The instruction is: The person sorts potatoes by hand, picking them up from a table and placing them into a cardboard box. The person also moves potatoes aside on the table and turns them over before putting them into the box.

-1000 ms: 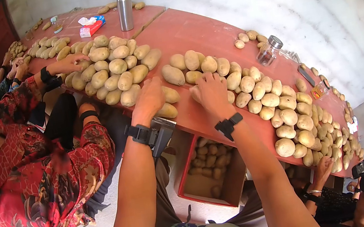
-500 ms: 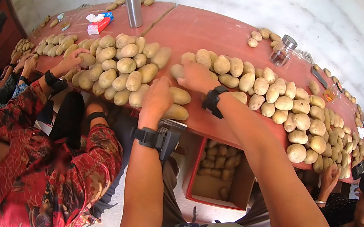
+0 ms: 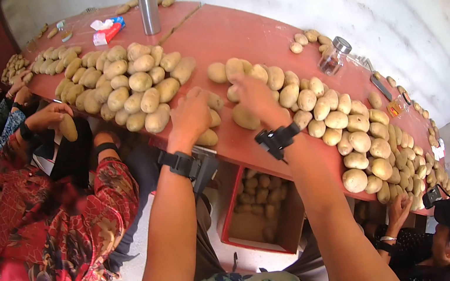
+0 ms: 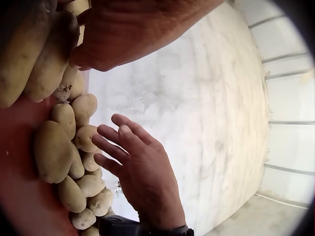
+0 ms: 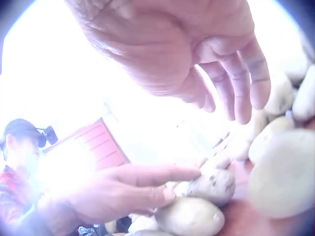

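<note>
Tan oval potatoes [image 3: 139,82] in heaps on red tabletop [image 3: 219,34]. Looks like mid-sorting: straight fingers of bare left hand [image 3: 190,116] against potatoes, fingers of bare right hand [image 3: 257,97] apart, holding nothing. Likely calls next for curling fingers round one potato.

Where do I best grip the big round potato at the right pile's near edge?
I'd take the potato around its middle, right hand coming from the left: it looks nearly round, table shows on that side, and neighbouring potatoes crowd its far and right sides.
</note>
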`<state>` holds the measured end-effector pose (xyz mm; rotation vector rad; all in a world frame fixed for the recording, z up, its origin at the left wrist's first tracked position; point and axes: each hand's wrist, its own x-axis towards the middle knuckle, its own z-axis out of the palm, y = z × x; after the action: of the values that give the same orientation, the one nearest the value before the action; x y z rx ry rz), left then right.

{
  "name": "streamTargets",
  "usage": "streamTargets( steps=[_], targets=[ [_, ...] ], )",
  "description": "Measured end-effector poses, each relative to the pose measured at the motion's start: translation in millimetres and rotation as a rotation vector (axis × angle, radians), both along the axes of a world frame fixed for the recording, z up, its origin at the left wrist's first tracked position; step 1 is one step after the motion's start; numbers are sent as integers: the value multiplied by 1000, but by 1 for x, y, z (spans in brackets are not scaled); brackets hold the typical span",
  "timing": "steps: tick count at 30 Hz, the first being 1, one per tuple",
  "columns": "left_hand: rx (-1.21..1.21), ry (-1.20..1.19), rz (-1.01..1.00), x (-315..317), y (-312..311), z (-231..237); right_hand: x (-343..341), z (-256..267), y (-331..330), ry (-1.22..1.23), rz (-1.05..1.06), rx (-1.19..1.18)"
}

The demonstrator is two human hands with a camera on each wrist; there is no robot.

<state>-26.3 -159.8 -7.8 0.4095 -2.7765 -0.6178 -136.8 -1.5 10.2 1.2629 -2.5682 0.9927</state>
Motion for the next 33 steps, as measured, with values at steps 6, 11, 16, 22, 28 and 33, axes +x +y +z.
streamTargets(
  steps=[6,11,16,22,28,33],
  targets=[
    [15,-16,12,3,6,9,10,5,34,90,-18,251],
    [27,-22,31,6,8,12,33,-15,21,128,-47,485],
    [22,-66,30,7,9,18,10,16,12,-212,-71,135],
    [-65,-108,41,8,14,25,-29,16,-40,-96,30,-207],
    [-59,-128,36,2,15,28,-29,-39,-64,360,-81,197],
    [-25,-100,49,1,17,24,-16,-34,-54,343,-93,127]
  ],
)
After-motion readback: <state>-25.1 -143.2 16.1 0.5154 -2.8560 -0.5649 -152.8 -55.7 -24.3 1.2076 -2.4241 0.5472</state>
